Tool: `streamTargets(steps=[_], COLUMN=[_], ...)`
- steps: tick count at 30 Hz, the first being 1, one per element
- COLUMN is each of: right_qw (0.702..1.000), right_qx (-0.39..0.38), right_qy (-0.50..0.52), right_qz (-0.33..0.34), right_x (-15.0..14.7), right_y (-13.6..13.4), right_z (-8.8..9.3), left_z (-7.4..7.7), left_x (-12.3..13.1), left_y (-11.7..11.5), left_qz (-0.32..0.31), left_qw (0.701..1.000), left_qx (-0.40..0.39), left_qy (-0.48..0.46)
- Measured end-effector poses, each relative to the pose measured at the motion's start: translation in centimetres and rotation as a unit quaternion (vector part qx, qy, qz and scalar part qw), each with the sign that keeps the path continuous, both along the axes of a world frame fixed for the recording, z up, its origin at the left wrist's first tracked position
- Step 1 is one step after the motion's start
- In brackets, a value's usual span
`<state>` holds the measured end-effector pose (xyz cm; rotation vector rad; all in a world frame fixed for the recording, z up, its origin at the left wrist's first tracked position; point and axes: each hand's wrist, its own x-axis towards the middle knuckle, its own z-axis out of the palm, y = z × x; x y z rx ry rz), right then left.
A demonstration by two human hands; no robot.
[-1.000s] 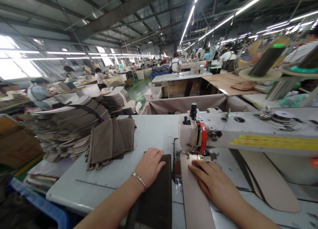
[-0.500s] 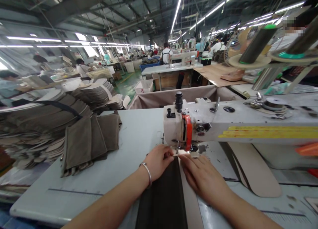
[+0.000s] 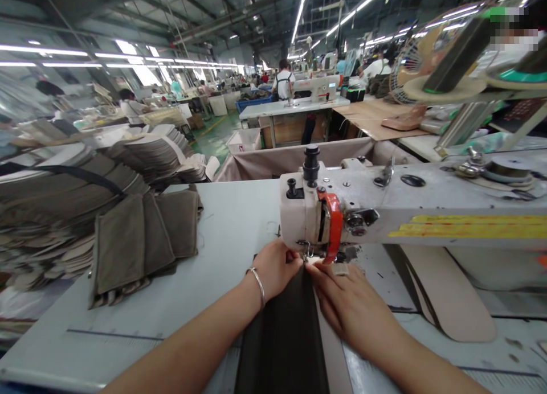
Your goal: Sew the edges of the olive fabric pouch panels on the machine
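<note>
A long dark fabric strip [image 3: 282, 337] runs from the near edge of the table up to the needle area of a white sewing machine [image 3: 294, 212]. A pale strip [image 3: 335, 348] shows along its right side. My left hand [image 3: 276, 274], with a bangle at the wrist, is closed at the dark strip's far end, thumb and index pinched together left of the presser foot [image 3: 308, 254]. My right hand [image 3: 346, 291] lies with fingers stretched out over the pale strip, fingertips just right of the foot. It wears a band on one finger; its thumb is partly hidden.
Folded dark fabric pieces [image 3: 141, 240] lie on the table at left, beside tall stacks of cut pieces [image 3: 64, 212]. Pale rounded panels [image 3: 453, 303] lie under the machine arm. Thread cones [image 3: 459, 58] stand at upper right. A cloth-lined bin [image 3: 260, 166] is behind the table.
The view has shifted slightly, so the machine appears a little larger. Both hands keep their places at the needle; the right fingers have shifted slightly.
</note>
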<state>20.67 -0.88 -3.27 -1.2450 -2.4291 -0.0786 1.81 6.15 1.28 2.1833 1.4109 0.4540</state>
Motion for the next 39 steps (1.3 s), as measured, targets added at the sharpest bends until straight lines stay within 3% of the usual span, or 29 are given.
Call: streamTargets(steps=[9,12,15,19,20,24,30,35,39], right_qw=[1.0,1.0,0.999,0.998,0.998,0.996,0.996,0.997,0.997], right_qx=[-0.008,-0.023,-0.047,-0.056,-0.059,-0.073,-0.077,-0.062,-0.067], right_qy=[0.005,0.014,0.013,0.019,0.022,0.042,0.046,0.048,0.039], right_qz=[0.001,0.007,0.009,0.028,0.029,0.015,0.02,0.019,0.019], right_x=[0.0,0.0,0.2,0.6,0.6,0.5,0.4,0.5,0.5], right_y=[0.2,-0.4,-2.2,-5.0,-5.4,-5.8,-5.6,-5.6,-5.6], right_z=[0.1,0.7,1.1,0.8,0.8,1.2,1.6,1.5,1.4], left_z=[-0.6,-0.2,0.6,0.1,-0.3,-1.2,0.1,-0.1,0.4], left_x=[0.3,0.0,-1.5,-4.0,-4.4,-4.5,-3.5,-3.5,-3.5], left_y=[0.4,-0.4,-3.7,-10.5,-12.0,-15.6,-15.8,-16.4,-14.5], left_qz=[-0.002,0.0,-0.053,-0.253,-0.275,-0.246,-0.263,-0.268,-0.227], left_qw=[1.0,0.999,0.994,0.953,0.942,0.934,0.941,0.94,0.961], left_qx=[0.018,0.035,0.082,0.154,0.188,0.261,0.208,0.203,0.155], left_qy=[0.014,0.026,0.056,0.063,0.048,0.017,0.047,0.056,0.026])
